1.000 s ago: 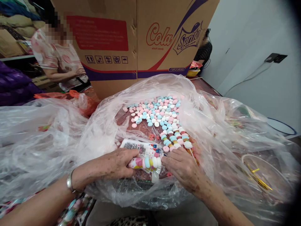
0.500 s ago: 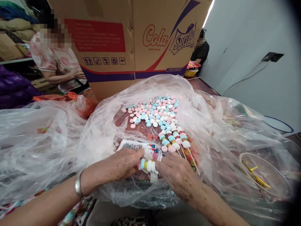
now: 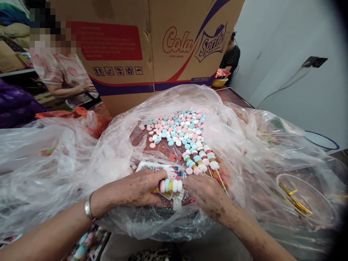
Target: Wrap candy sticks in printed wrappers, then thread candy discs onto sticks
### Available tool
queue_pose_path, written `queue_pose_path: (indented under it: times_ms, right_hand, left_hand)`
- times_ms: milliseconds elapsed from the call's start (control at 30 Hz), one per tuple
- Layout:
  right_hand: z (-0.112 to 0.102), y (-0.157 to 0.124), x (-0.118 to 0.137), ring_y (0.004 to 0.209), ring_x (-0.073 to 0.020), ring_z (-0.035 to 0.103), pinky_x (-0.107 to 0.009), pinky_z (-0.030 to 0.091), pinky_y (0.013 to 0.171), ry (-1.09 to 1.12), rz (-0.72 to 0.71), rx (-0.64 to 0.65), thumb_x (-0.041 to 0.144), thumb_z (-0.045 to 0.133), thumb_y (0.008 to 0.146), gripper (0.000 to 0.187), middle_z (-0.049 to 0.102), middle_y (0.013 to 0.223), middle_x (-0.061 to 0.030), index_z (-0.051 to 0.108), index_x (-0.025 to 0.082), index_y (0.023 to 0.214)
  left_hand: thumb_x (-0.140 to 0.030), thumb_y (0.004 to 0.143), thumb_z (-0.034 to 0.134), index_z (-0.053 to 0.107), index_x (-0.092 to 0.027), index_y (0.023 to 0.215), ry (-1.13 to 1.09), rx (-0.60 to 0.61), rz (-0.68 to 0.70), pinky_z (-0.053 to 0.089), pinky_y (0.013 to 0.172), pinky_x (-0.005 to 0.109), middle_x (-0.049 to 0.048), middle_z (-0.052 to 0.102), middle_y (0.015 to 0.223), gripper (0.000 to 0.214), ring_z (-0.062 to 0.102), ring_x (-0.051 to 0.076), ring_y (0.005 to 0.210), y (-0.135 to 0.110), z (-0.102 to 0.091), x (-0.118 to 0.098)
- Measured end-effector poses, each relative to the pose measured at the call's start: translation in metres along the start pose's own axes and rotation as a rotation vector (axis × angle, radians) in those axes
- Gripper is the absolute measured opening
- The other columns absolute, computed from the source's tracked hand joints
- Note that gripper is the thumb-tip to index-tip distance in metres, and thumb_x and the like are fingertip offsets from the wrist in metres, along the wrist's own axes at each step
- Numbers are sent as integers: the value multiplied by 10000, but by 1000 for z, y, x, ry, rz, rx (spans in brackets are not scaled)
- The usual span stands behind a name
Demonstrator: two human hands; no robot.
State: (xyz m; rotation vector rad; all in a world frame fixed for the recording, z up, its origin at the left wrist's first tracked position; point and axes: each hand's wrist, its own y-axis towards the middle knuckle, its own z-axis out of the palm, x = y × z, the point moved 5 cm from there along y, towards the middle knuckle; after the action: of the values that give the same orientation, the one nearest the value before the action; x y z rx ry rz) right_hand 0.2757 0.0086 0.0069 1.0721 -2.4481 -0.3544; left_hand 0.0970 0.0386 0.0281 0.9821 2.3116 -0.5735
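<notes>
A candy stick (image 3: 171, 186) threaded with pink, blue, yellow-green and white sweets lies level between my hands. My right hand (image 3: 206, 194) closes its fingers at the white end; the stick itself is hidden there. At the pink end, my left hand (image 3: 141, 186) has its upper finger and thumb apart, with a yellow printed edge showing between them. Behind and under the fingers lie printed wrappers (image 3: 170, 170), and a small whitish tab (image 3: 177, 203) hangs below the sweets. Finished-looking candy sticks (image 3: 202, 159) lie side by side just beyond my right hand.
Loose pink, blue and white sweets (image 3: 179, 130) spread over clear plastic sheeting (image 3: 114, 145). A tub (image 3: 307, 199) with gold ties (image 3: 295, 199) stands right. A large carton (image 3: 154, 50) blocks the far side. One person (image 3: 65, 76) is at left, another (image 3: 231, 58) behind the carton.
My left finger and thumb have spread, baring the candy stick's pink end and a yellow printed edge. My right hand stays at the white end. The view has shifted slightly.
</notes>
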Motion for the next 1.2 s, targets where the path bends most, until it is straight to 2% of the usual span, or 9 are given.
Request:
queue_pose_path:
  times_ms: [133,300,433,633,700,867,967,1067,1200]
  right_hand:
    - [-8,7,14,626,-148,495,-317,328,651,-53,-124,-107,145,394,1030,311,603,682,-9,594,158,793]
    - [-20,7,26,667,-171,488,-337,320,679,-156,-230,-195,117,413,1013,232,606,707,-27,631,123,933]
    - [-20,5,19,629,-164,478,-326,331,662,-176,-150,-115,104,393,998,295,581,662,-13,582,176,782]
    - [-7,1,9,621,-145,552,-282,345,598,-61,16,109,148,475,974,201,662,718,7,590,203,818]
    - [1,1,11,572,-130,538,-273,323,569,-23,32,128,149,491,967,225,643,671,27,569,207,764]
    - [5,3,22,532,-136,489,-302,323,604,-128,-45,-197,81,409,974,313,592,606,6,541,194,714]
    - [4,1,18,589,-145,525,-294,371,650,-60,23,-283,99,405,987,271,618,650,-3,583,187,803]
    - [3,-4,13,657,-155,567,-282,407,662,65,109,-340,143,424,1002,228,657,720,-23,604,183,868]
    - [9,-9,9,640,-147,560,-246,425,596,209,231,-401,179,454,1001,195,657,726,-11,638,189,938]
  left_hand:
    - [-421,781,791,585,-223,1038,-54,-5,-33,393,668,261,-25,658,884,385,596,186,779,4,5,4]
    - [-441,779,789,554,-208,991,-14,5,-36,375,640,271,-27,633,845,392,576,184,736,6,6,6]
    - [-397,857,730,539,-225,1131,-16,18,35,380,654,277,-11,665,908,376,617,198,777,4,7,-1]
    - [-351,923,644,479,-172,1197,209,-7,122,377,621,303,77,691,932,367,655,254,780,4,19,-4]
    - [-319,923,635,464,-173,1211,262,-38,140,389,632,310,95,699,944,365,669,273,806,7,23,-3]
    - [-247,900,621,476,-184,1221,236,-61,163,466,699,340,100,701,1005,357,680,291,877,11,25,-4]
    - [-258,889,657,379,-201,1398,194,-86,183,501,836,396,141,663,1175,583,651,313,1043,8,11,-10]
    - [-409,866,709,229,-218,1513,204,-159,197,481,944,465,171,595,1290,828,577,342,1171,2,-9,-19]
    - [-352,903,651,343,-230,1456,200,-341,285,428,1028,524,171,585,1332,645,535,355,1230,-13,-25,-46]
